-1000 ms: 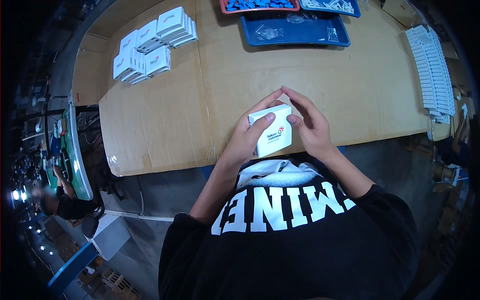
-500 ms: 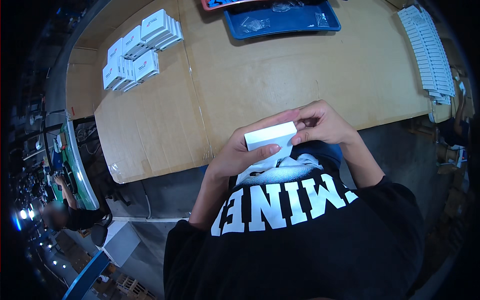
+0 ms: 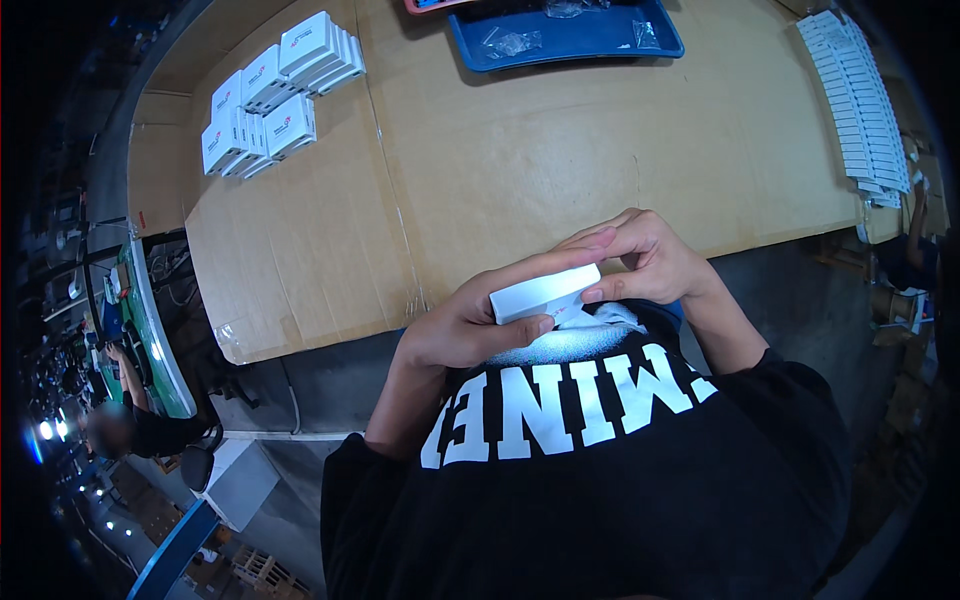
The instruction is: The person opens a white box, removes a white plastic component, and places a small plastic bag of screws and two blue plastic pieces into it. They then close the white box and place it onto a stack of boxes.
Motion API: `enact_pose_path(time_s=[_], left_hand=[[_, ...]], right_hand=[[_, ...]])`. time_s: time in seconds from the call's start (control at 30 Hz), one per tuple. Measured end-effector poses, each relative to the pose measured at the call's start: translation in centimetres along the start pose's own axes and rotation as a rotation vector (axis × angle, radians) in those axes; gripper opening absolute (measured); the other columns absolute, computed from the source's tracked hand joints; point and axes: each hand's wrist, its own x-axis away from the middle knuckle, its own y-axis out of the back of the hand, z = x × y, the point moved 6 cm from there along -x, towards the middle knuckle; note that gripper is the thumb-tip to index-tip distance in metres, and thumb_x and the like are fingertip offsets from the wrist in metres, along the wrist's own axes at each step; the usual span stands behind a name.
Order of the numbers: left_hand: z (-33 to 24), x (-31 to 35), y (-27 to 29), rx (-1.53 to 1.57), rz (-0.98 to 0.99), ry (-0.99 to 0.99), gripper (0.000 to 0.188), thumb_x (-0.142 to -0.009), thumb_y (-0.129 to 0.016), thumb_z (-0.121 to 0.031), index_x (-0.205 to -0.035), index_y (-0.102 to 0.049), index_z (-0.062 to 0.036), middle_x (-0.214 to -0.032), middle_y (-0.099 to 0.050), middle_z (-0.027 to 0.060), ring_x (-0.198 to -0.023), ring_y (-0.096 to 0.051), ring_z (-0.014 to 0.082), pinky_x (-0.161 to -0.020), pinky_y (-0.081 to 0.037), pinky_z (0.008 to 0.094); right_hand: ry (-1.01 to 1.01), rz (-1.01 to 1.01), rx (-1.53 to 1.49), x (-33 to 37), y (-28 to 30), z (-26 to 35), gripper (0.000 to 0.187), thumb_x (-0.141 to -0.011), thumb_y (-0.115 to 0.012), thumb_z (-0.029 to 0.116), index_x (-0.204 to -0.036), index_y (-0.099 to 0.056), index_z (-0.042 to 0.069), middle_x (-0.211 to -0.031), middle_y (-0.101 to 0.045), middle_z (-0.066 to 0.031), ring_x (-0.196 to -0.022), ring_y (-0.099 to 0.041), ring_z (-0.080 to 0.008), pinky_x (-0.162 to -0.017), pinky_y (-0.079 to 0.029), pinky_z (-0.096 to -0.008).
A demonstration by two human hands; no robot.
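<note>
A small white box (image 3: 543, 293) is held between both hands, in front of my chest and just off the table's near edge. My left hand (image 3: 478, 315) wraps its left side, the thumb along the near face and the fingers stretched over the far side. At the right end, my right hand (image 3: 645, 258) pinches the box with the thumb in front and bent fingers behind. The far face of the box is hidden by my fingers.
On the brown cardboard-covered table (image 3: 520, 165) stand stacked white boxes (image 3: 285, 85) at the far left. A blue tray (image 3: 570, 45) with clear plastic bags lies at the back. Long rows of white boxes (image 3: 855, 110) line the right end. Another person (image 3: 130, 420) sits at far left.
The white box has tilted, so its narrow side now faces up and less of the near face shows. My left fingers have slid farther right over its far edge.
</note>
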Motion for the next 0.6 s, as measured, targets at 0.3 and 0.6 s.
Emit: enact_pose_path(time_s=[0.3,0.6], left_hand=[[-0.6,-1.5,1.6,0.110,-0.492,-0.180,0.067,-0.099,-0.061,-0.012,-0.159,-0.034,-0.0013,-0.151,-0.050,0.0132,-0.135,-0.049,0.0177,-0.113,-0.037,0.0326],[1.2,0.6,6.1,-0.443,-0.783,-0.307,0.088,-0.086,-0.081,-0.014,-0.159,-0.032,-0.0010,-0.144,-0.053,0.0192,-0.131,-0.054,0.0252,-0.106,-0.044,0.0356]], right_hand=[[-0.185,-0.394,-0.294,-1.5,-0.7,-2.7,0.039,-0.092,-0.076,0.005,-0.125,-0.058,-0.003,-0.114,-0.067,-0.0074,-0.107,-0.066,-0.0131,-0.091,-0.055,-0.0281],[-0.060,-0.409,0.062,-1.1,2.5,-2.4,0.045,-0.088,-0.077,0.000,-0.128,-0.059,0.001,-0.110,-0.067,-0.0043,-0.108,-0.065,-0.0143,-0.099,-0.052,-0.0316]])
